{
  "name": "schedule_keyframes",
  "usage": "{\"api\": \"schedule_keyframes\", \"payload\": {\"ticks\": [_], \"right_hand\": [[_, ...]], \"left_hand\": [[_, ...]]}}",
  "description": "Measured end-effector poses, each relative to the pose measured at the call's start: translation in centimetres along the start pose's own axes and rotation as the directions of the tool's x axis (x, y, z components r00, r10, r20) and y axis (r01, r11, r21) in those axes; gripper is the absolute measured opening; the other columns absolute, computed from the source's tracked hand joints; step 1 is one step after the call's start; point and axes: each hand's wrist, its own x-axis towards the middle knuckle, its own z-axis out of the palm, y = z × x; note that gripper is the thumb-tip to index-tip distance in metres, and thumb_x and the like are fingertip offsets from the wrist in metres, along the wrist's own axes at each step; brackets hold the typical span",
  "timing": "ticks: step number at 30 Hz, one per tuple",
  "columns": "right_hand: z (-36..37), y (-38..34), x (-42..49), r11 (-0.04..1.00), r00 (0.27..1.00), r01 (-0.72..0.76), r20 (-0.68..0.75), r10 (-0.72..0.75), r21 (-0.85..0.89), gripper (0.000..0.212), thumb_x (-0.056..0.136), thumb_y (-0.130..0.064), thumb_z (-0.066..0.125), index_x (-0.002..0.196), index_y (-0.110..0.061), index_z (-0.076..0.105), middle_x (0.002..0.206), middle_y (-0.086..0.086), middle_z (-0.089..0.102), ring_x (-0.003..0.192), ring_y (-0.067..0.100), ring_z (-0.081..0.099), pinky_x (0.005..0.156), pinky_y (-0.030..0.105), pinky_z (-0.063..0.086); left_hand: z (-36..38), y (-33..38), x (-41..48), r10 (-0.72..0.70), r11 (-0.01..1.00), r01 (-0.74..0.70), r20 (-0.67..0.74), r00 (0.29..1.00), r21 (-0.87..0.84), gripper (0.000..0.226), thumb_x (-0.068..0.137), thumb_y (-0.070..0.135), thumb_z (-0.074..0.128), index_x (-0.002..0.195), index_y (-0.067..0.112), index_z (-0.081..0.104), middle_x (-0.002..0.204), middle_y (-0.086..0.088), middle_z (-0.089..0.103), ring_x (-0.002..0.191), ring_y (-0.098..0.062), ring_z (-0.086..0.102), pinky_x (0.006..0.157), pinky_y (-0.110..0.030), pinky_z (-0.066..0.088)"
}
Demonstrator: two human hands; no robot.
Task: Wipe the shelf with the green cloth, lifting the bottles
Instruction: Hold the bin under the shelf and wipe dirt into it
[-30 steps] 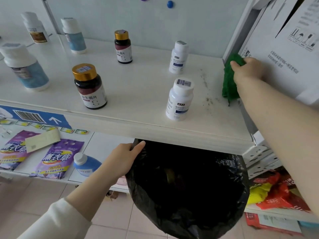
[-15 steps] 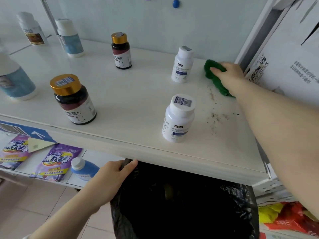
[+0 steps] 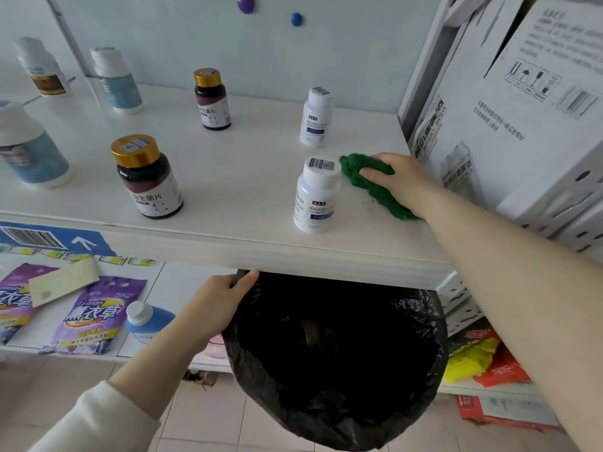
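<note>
At the shelf's (image 3: 248, 164) right end, near the front edge, the right hand (image 3: 403, 181) lies on top of the green cloth (image 3: 354, 169), fingers curled over it and pressing it flat to the surface. The cloth sits just beside the front white bottle (image 3: 315, 197), between that bottle and the box (image 3: 528, 132) that stands against the shelf's right side. A few dark specks (image 3: 372, 208) lie on the shelf by the cloth's front side.

The rear white bottle (image 3: 316, 117) stands upright behind the front one, towards the back edge. Further left, the front dark bottle (image 3: 148, 179) with a gold cap stands near the front edge, and the rear dark bottle (image 3: 212, 99) stands near the back. Three more bottles with white caps stand at the left end.

Below the shelf's front edge, the left hand (image 3: 218, 301) grips the rim of a black bag (image 3: 342, 370), holding its mouth open under the edge. Purple packets (image 3: 94, 318) lie on a lower shelf to the left.
</note>
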Motion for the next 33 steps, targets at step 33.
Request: {"api": "schedule_keyframes", "payload": {"ticks": [33], "right_hand": [[1.6,-1.6,-11.7,0.988,0.995,0.076,-0.059,-0.085,-0.131,0.034,0.088,-0.027,0.056,0.122,-0.020,0.056,0.128,0.002,0.058,0.119,0.018,0.051,0.089,0.018,0.034]], "left_hand": [[0.1,-0.4,0.3,-0.009,1.000,0.009,-0.016,1.000,-0.007,0.038,0.089,0.044,0.049,0.070,0.013,0.059,0.073,-0.005,0.059,0.070,-0.022,0.055,0.066,-0.031,0.044]]}}
